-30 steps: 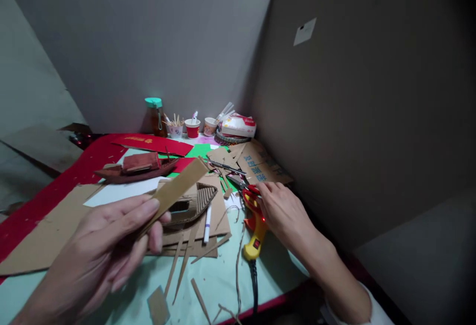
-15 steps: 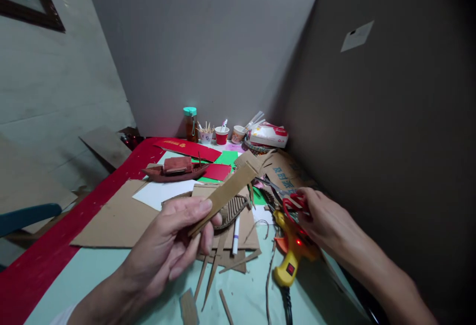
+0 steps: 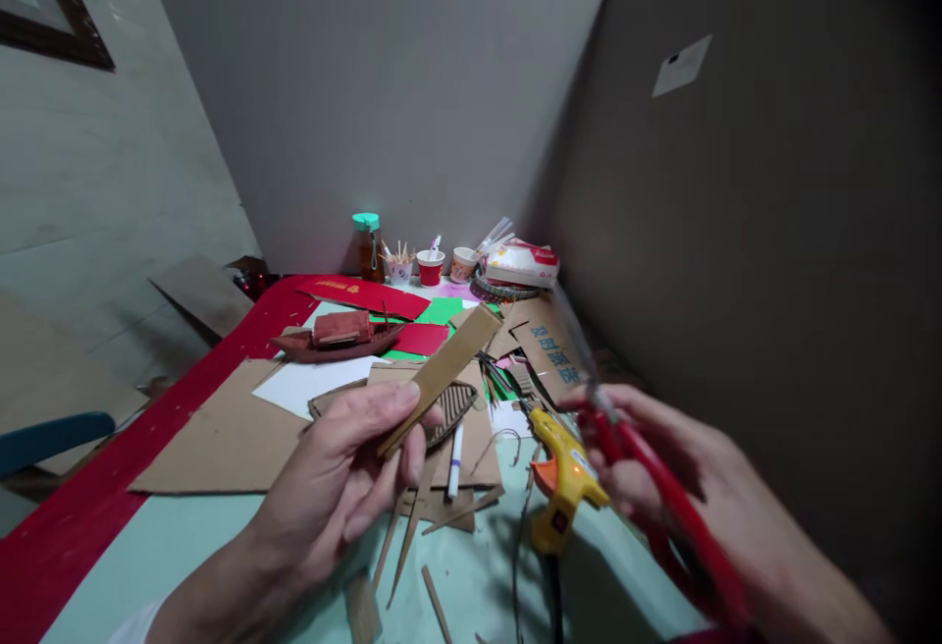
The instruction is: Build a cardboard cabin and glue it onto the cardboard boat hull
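Between thumb and fingers, my left hand (image 3: 353, 457) grips a narrow cardboard strip (image 3: 448, 369) that slants up to the right. My right hand (image 3: 662, 467) is closed on red-handled scissors (image 3: 662, 487), whose blades point up and are smeared by motion. Beneath the right hand lies a yellow glue gun (image 3: 563, 477) with an orange trigger. Behind the left hand, partly covered, is a boat-shaped cardboard piece (image 3: 460, 403) with ribbed slats. A white marker pen (image 3: 455, 462) lies below it.
A brown model boat (image 3: 339, 335) sits behind, near red paper (image 3: 360, 295). A large cardboard sheet (image 3: 213, 433) lies left. Cardboard scraps (image 3: 438, 605) are in front. At the back stand a bottle (image 3: 370, 249), a red paper cup (image 3: 431, 268) and a toothpick cup (image 3: 399, 269).
My right hand has lifted the scissors from over the glue gun and swung them upright, nearer to me. The left hand still holds the strip. The view has shifted slightly.
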`<state>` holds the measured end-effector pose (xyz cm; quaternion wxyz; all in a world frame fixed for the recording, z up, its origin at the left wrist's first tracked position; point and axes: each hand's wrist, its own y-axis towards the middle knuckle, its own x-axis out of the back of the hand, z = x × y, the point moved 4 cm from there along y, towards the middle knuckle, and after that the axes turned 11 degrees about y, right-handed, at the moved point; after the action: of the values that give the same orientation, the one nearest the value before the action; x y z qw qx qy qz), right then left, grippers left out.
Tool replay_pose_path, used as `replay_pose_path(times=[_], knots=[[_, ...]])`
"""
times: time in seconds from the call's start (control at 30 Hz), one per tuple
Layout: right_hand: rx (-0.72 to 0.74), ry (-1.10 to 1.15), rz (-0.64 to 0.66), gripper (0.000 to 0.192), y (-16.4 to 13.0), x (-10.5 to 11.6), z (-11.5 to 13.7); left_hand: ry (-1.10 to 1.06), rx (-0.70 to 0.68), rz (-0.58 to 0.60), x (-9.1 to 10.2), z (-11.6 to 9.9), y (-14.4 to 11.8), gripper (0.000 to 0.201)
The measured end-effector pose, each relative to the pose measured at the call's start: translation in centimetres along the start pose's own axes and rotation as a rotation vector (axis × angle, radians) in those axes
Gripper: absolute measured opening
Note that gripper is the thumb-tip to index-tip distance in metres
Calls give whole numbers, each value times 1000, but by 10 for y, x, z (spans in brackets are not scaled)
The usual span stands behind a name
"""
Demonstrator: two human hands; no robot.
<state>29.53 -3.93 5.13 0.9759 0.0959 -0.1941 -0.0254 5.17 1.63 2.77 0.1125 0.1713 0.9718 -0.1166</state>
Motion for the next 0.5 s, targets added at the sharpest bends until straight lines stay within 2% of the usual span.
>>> replay_pose_path(times=[0.07,0.13,0.27,0.37,0.5], knots=[[-14,90,87,51,-7,-20,9,43,-57,17,-6,-3,-1,18],[-22,62,135,51,-14,-32,16,96,-100,25,-10,-7,-3,24],[-40,-28,227,48,-25,-39,21,180,-129,14,-14,-7,-5,32],[-25,-44,210,56,-28,-40,20,256,-138,59,-19,-2,-7,33],[-77,-23,168,49,-25,-46,17,351,-104,123,-26,6,-9,33]])
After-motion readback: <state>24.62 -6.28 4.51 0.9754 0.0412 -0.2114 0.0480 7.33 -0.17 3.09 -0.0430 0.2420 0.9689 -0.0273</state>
